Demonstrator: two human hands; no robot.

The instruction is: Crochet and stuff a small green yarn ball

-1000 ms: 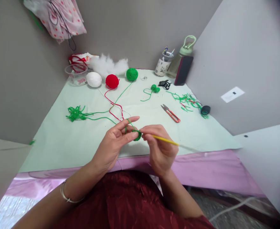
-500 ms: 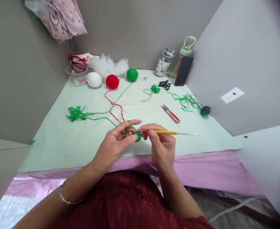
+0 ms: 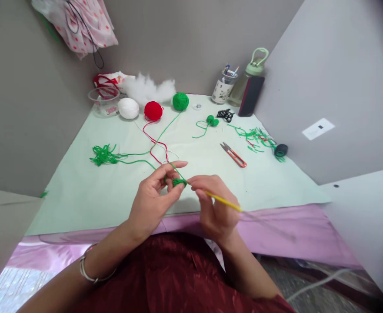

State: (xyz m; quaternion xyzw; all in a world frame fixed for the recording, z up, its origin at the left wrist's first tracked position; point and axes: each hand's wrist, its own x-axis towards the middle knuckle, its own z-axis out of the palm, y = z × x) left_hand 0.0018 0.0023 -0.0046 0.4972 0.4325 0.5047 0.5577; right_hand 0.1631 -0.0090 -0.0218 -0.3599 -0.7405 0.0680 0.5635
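Note:
Between thumb and fingers, my left hand (image 3: 157,193) pinches a small green crochet piece (image 3: 179,182), with a strand of green yarn running over its raised index finger. My right hand (image 3: 218,206) is closed around a yellow-handled crochet hook (image 3: 224,201); the hook's tip meets the right end of the crochet piece, and its far metal end is blurred. Beyond the hands lie a green yarn ball (image 3: 180,101), a red yarn ball (image 3: 153,111) and a white yarn ball (image 3: 128,108), their strands trailing toward my left hand.
Orange thread snips (image 3: 233,155) lie to the right. Green yarn scraps (image 3: 256,135) surround a black roll (image 3: 281,150). A green yarn tangle (image 3: 103,155) is at left. White stuffing (image 3: 150,90), a pen cup (image 3: 224,88), a bottle (image 3: 243,84) and a phone (image 3: 251,96) stand along the back.
The crochet hook has swung from nearly level to a slant, its far end now lower. My left hand and the crochet piece have shifted slightly left, and the piece has turned.

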